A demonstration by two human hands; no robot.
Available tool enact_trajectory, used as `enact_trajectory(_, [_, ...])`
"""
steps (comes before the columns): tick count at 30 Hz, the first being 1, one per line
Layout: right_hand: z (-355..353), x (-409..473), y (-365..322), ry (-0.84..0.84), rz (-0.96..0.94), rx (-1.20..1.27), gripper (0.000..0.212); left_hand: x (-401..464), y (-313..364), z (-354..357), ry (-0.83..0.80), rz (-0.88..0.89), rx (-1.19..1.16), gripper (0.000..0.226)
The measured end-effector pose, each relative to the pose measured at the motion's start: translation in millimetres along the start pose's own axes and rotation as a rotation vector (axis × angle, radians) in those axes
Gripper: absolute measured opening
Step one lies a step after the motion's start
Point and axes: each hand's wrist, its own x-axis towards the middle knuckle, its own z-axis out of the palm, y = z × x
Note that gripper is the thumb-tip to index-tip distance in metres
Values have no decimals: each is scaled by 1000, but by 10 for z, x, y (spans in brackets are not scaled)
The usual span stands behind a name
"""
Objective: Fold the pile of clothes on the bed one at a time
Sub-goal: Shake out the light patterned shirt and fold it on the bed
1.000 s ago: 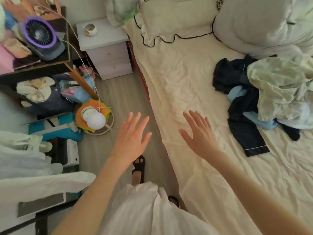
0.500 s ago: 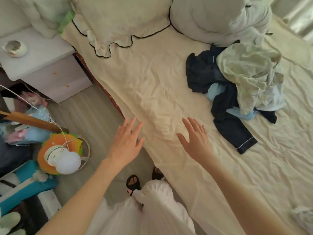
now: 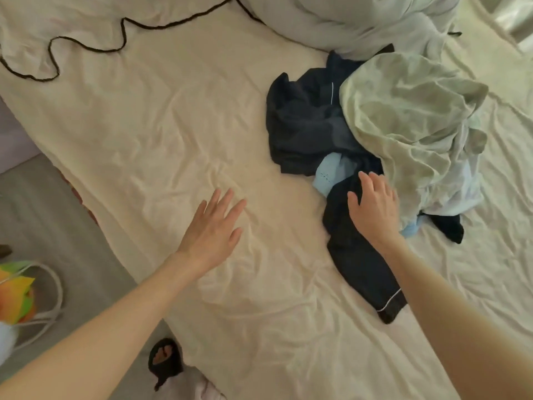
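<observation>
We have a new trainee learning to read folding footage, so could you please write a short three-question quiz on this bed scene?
1. True or false: the right hand grips the dark navy garment.
2. Which garment lies on top of the clothes pile? A) a red towel B) the pale green garment C) striped socks
3. What lies under the left hand?

Key
1. False: its fingers are straight, over the garment beside the pale green one, curled round nothing.
2. B.
3. The bare cream bedsheet; the hand is apart from the pile, fingers spread. Whether it touches the sheet cannot be told.
</observation>
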Motion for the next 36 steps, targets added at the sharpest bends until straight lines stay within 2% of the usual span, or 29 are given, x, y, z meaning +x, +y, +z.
enact_trajectory(3, [17, 510, 246, 129, 43, -14, 56, 429, 145, 115, -8, 27, 19, 59])
enact_trajectory(6, [48, 964, 463, 110, 117, -30, 59, 714, 275, 249, -41, 50, 52, 59])
enact_trajectory(8, [76, 1178, 563, 100, 142, -13, 38, 824, 353, 307, -55, 61, 61, 59])
enact_trajectory(9, [92, 1238, 586, 121, 164, 52, 25, 862, 392, 319, -60, 64, 63, 59])
enact_trajectory(10, [102, 1258, 587, 163, 202, 169, 22, 891, 437, 316, -65, 67, 62, 59])
enact_trajectory(13, [120, 1058, 432, 283, 304, 633, 36, 964, 587, 230, -66, 90, 26, 58])
enact_trajectory(14, [115, 924, 353, 318, 302, 714, 40, 993, 650, 173, -50, 115, -1, 58])
enact_trajectory(17, [121, 440, 199, 339, 257, 796, 39, 1091, 912, -60, 53, 264, -112, 68])
enact_trajectory(20, [34, -34, 59, 294, 131, 920, 35, 1171, 1216, -319, 162, 413, -135, 78])
enact_trajectory(22, [-76, -320, -1, 292, 56, 963, 32, 1187, 1401, -453, 175, 521, -115, 70])
enact_trajectory(25, [-260, -640, 17, 285, 53, 995, 34, 1085, 1551, -574, 194, 626, -103, 29])
enact_trajectory(27, [-399, -788, 51, 269, 42, 982, 34, 916, 1569, -644, 189, 627, -152, 16])
enact_trajectory(29, [-570, -884, 46, 253, 14, 946, 29, 699, 1575, -772, 187, 621, -228, 14])
enact_trajectory(31, [-750, -950, 18, 239, -12, 890, 14, 463, 1569, -964, 203, 593, -334, 14])
enact_trajectory(32, [-844, -977, 0, 239, -32, 840, 17, 351, 1560, -1097, 207, 563, -383, 14])
enact_trajectory(36, [-1184, -1113, -96, 197, -159, 728, 51, -26, 1463, -1755, 138, 437, -508, 15])
